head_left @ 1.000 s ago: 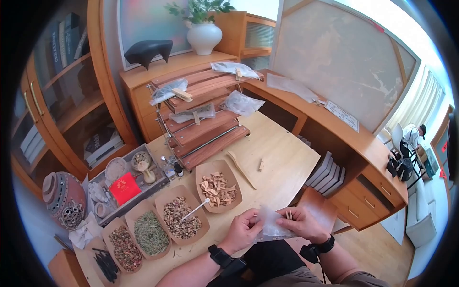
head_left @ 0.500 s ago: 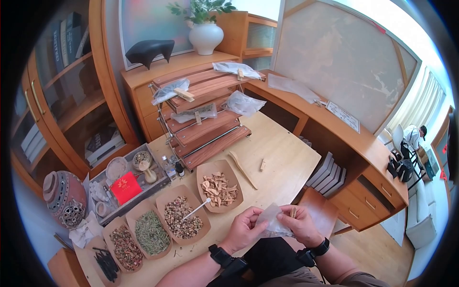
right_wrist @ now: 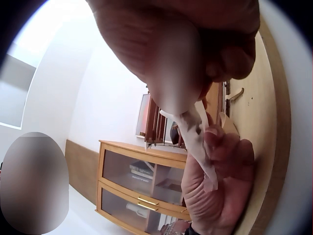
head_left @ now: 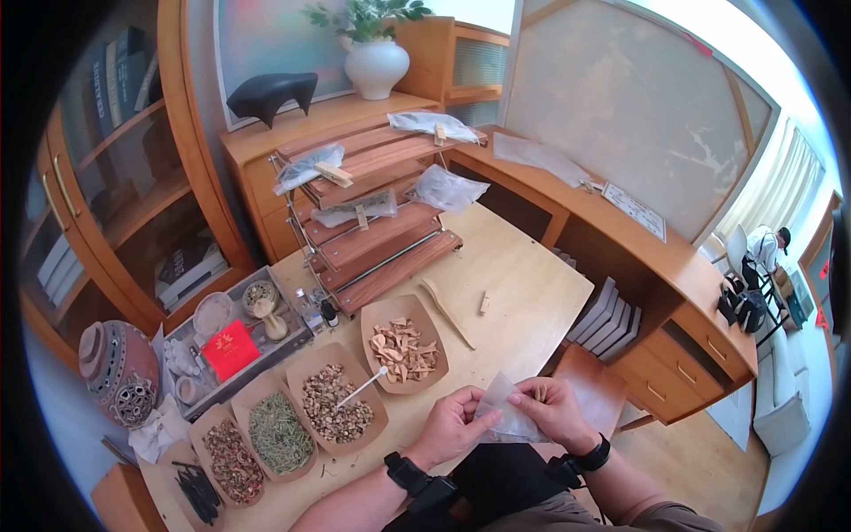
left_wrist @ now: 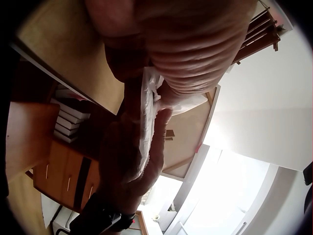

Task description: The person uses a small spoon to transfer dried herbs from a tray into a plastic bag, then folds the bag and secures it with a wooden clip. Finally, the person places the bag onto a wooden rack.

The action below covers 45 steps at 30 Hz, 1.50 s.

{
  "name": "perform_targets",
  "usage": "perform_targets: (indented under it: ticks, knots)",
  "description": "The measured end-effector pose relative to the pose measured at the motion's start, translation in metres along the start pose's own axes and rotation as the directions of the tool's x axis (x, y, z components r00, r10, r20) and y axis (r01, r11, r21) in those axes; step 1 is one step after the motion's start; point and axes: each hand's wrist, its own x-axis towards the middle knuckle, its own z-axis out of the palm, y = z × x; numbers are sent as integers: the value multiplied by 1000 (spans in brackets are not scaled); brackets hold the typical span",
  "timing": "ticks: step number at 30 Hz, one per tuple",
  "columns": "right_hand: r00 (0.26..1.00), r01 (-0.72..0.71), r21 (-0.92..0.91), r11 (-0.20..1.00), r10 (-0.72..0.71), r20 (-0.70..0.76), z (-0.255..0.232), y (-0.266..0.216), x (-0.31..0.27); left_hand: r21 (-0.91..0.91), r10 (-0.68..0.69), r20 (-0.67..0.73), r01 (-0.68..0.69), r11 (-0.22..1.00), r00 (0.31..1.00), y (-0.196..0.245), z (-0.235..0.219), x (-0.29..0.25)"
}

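In the head view a translucent pouch (head_left: 514,420) is held between both hands above the lap, at the table's near edge. The left hand (head_left: 454,424) pinches its left side between thumb and fingers. At its upper right, the right hand (head_left: 557,415) grips the pouch, with a small wooden clothespin (head_left: 540,391) also among its fingers. The left wrist view shows the pouch (left_wrist: 146,125) nearly edge-on, the right hand (left_wrist: 154,156) behind it. In the right wrist view the pouch (right_wrist: 196,142) hangs between the hands, the left hand (right_wrist: 220,181) below.
Paper trays of dried herbs (head_left: 282,433) and pale dried slices (head_left: 404,351) line the table's left side. Behind them stands a wooden rack (head_left: 381,222) with clipped bags. A wooden tool (head_left: 448,313) and a clothespin (head_left: 485,303) lie right of the trays.
The pouch has turned and flattened between the hands, its corner now pointing up. The right fingers have shifted along its top, and the clothespin in that hand shows less than at first.
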Motion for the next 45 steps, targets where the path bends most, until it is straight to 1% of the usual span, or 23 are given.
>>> perform_targets:
  ticks: [5,7,11,13,17,19,20,22,23,25,26,28,29,31,32,34,35,37,38,40,41,43,45]
  knots:
    - [999,-48,86,995,48,1,3,-4,1,31,-28,-24,29,999,999,-1,0,-1]
    - [999,-36,45,998,36,-2,1,2,1,191,-38,-21,41,981,999,-1,-5,-2]
    - [1000,-17,-11,1000,17,-18,1,5,2,212,-7,-25,12,977,1000,-5,-5,0]
    - [999,2,-63,998,-5,-36,3,2,1,92,11,-24,-9,996,1000,1,1,-3]
    - [1000,14,-146,989,-15,-11,5,-4,-1,45,-6,-79,10,999,997,-5,2,-1]
    - [998,9,85,996,-14,56,9,-9,-2,130,-4,-21,7,991,1000,-9,-5,0]
    - [998,10,85,996,-14,56,8,-9,-2,130,-3,-21,6,991,1000,-10,-6,0]
    - [989,-52,91,995,39,144,1,-9,-3,99,-21,2,21,995,1000,-9,-7,0]
    - [989,-53,91,994,39,145,-2,-8,-3,99,-22,2,21,995,1000,-7,-6,0]
    - [952,5,143,990,-48,303,-8,-5,0,31,-7,-13,7,1000,1000,0,-4,0]
    - [952,4,144,990,-48,303,-8,-6,0,31,-7,-14,8,999,1000,0,-3,1]
    - [937,18,165,986,-75,342,-9,-9,1,-8,45,-51,-45,999,998,1,-1,2]
    - [936,17,165,986,-74,344,-9,-8,2,-9,45,-52,-45,999,998,3,0,2]
    - [944,48,65,997,-66,324,-11,-6,3,-44,-70,-80,67,997,994,8,-2,1]
    - [943,48,64,997,-66,325,-11,-7,3,-44,-70,-81,66,997,994,6,-6,0]
    - [957,42,33,999,-49,284,-10,-10,2,-225,-64,-20,58,973,998,2,-14,1]
    - [958,42,34,999,-50,283,-9,-10,1,-224,-64,-18,59,973,998,3,-13,1]
    - [968,15,23,1000,-21,251,-8,-10,0,-37,-90,-31,89,995,995,10,-7,-1]
    - [968,16,22,1000,-21,250,-9,-8,-1,-37,-90,-30,89,995,995,10,-3,-1]
    - [960,27,-23,999,-19,278,-11,-4,-1,77,42,-65,-36,996,997,8,4,1]
    - [960,28,-24,999,-20,278,-10,-7,-3,77,43,-65,-38,996,997,7,4,1]
    - [976,-51,53,997,38,216,-7,-18,-8,52,38,-101,-33,998,994,6,2,1]
    - [971,-68,64,996,51,232,-9,-17,-10,47,47,-118,-42,998,992,7,3,1]
